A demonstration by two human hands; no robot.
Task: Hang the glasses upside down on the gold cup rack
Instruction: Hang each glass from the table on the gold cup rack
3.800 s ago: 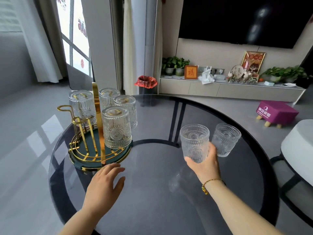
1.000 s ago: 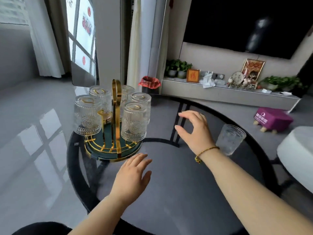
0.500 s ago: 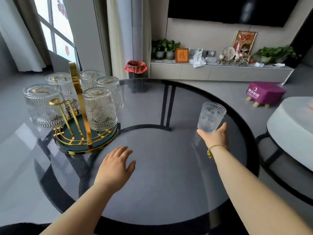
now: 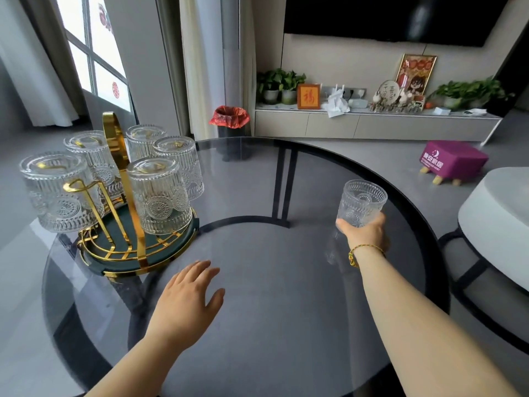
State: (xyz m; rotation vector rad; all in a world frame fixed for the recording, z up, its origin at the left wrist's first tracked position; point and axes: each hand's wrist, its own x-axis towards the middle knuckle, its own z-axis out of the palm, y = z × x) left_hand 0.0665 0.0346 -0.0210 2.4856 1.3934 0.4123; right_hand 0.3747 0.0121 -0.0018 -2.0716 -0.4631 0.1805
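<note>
The gold cup rack (image 4: 121, 179) stands on its dark green round base at the left of the glass table (image 4: 286, 282). Several embossed clear glasses hang on it upside down; the nearest hung glass (image 4: 159, 196) faces me. One gold hook (image 4: 83, 187) at the front left carries nothing. My right hand (image 4: 365, 234) grips the lower part of an upright clear glass (image 4: 361, 202) at the table's right side. My left hand (image 4: 189, 302) hovers flat with fingers apart in front of the rack's base, holding nothing.
A white round table (image 4: 498, 222) stands close on the right, a purple stool (image 4: 452, 160) behind it. A red-lined bin (image 4: 230, 120) sits beyond the glass table's far edge. A low cabinet (image 4: 372, 124) with plants and frames lines the back wall.
A second ago my right hand was open over the table; it has reached right and closed on the upright glass. My left hand has stayed near the rack base.
</note>
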